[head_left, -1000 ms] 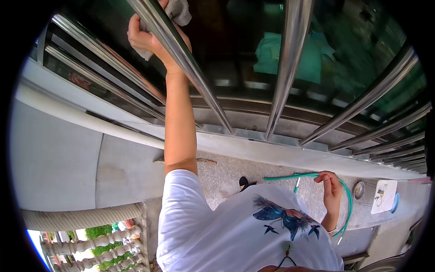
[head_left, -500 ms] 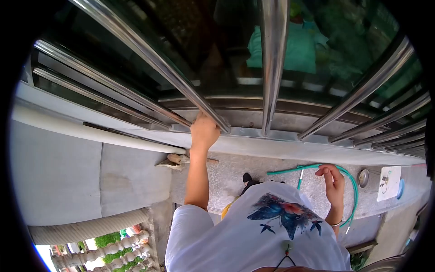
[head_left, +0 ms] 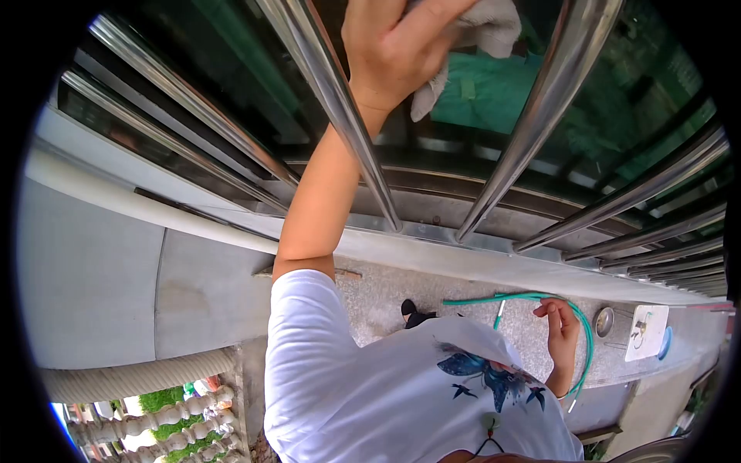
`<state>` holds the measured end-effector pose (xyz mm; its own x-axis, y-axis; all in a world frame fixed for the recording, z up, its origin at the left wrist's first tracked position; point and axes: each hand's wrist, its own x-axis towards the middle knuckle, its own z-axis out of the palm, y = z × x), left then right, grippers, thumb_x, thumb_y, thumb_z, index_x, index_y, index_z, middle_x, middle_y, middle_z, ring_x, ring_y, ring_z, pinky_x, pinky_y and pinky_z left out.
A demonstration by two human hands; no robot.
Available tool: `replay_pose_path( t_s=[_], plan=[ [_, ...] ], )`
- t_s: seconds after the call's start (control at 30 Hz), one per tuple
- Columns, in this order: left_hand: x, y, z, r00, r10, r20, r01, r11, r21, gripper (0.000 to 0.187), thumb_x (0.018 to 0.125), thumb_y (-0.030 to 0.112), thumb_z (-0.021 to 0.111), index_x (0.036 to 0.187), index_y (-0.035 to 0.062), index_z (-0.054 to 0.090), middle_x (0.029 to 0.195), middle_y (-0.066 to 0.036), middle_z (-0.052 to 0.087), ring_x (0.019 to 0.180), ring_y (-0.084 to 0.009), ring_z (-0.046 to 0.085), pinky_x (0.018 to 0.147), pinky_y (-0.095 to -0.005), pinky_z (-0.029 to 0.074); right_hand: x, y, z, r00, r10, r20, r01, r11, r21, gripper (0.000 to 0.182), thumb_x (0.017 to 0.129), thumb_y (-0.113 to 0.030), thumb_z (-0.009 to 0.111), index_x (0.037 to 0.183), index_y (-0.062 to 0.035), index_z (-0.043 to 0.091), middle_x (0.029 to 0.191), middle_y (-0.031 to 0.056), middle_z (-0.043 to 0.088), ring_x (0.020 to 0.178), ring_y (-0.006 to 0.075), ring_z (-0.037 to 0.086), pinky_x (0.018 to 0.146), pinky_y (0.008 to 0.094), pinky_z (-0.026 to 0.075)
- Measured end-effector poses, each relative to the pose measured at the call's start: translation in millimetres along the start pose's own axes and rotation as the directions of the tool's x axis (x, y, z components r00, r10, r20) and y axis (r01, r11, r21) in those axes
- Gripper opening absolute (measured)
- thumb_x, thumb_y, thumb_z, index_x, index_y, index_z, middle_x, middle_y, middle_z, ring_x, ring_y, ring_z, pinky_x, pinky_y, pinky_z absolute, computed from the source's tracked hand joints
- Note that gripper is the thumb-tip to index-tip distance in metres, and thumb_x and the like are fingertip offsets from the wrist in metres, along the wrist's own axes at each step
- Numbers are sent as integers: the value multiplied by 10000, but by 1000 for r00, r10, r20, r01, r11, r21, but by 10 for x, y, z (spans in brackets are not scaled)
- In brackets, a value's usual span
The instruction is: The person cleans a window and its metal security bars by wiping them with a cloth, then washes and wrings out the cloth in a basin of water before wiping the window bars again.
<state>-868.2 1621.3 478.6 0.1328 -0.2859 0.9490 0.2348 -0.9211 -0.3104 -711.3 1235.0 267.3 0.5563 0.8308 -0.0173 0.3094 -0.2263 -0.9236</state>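
The left hand (head_left: pixel 392 50) grips a bunched grey cloth (head_left: pixel 495 29) at the window (head_left: pixel 637 85), beyond metal bars (head_left: pixel 535 108); it's probably light, soft, best held by its folds. The right hand (head_left: pixel 562 324), right, curls near a green hose (head_left: pixel 590 343); cannot tell whether it holds anything.

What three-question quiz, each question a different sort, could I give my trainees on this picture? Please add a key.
1. Multiple choice: which hand is on the cloth? a) left b) right c) both
2. True or false: a metal bar crosses in front of the outstretched forearm.
3. Fill the gap: the hose curving over the ground is ____ in colour.

Key: 1: a, the left hand. 2: true. 3: green.
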Motion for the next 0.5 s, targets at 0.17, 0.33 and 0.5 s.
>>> replay_pose_path(
  t_s=[0.17,0.33,0.5],
  plan=[
    [-441,95,113,931,283,228,-288,958,-14,409,687,196,634,1085,289,639,1080,105,579,915,-108,556,721,-258,432,-13,-34,120,1000,-12,1,12,999,-37,188,971,-140,500,979,1,624,766,68,656,739,115,602,711,251,467],
    [-1359,486,-114,843,112,526,-20,984,-177,323,735,123,629,1024,260,667,1134,58,589,964,-157,542,795,-300,433,22,-113,208,999,-36,36,38,998,-50,179,964,-134,507,981,-1,626,765,75,668,735,119,613,702,257,477],
    [-1781,496,-556,796,-68,601,92,996,-9,229,678,128,619,894,195,655,1051,49,583,917,-162,561,786,-330,446,-25,-186,255,994,-45,96,54,994,-92,178,962,-133,510,989,0,626,770,76,670,742,119,617,704,258,481]
  ],
)
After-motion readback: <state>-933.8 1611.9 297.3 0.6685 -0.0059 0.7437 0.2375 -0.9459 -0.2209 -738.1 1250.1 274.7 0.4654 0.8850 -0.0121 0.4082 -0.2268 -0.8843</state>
